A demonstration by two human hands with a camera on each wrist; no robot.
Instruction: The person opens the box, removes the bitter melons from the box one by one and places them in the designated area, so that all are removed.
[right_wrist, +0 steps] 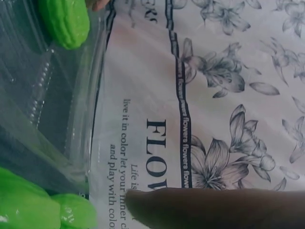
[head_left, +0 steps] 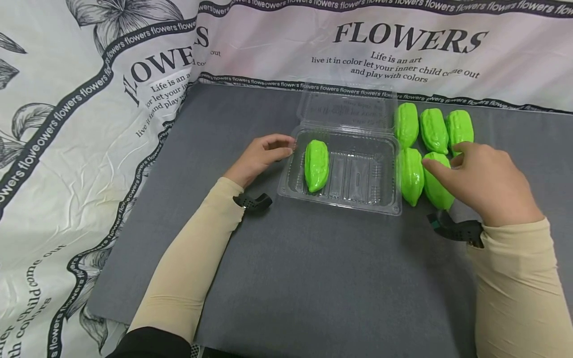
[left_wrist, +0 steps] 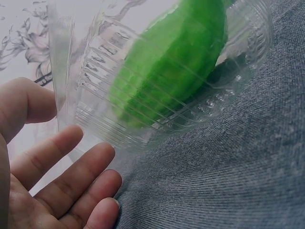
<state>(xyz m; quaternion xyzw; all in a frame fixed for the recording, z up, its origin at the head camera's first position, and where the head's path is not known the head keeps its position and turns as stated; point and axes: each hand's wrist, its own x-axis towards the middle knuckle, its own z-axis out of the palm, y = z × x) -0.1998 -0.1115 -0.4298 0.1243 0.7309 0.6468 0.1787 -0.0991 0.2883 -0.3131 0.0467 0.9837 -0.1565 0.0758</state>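
A clear plastic clamshell box stands with its lid laid back, and one glossy green star fruit lies in its left part. At the box's left rim is my left hand, thumb and index fingertips right at the edge. In the left wrist view its fingers are spread and relaxed beside the clear wall. Over the star fruit right of the box hovers my right hand. Its thumb overlaps a front-row star fruit, and its fingers reach toward a back-row star fruit.
More star fruit stand close against the box's right side in two rows. The raised lid leans toward a printed flower cloth behind the grey tabletop. Dark wrist bands sit on both arms.
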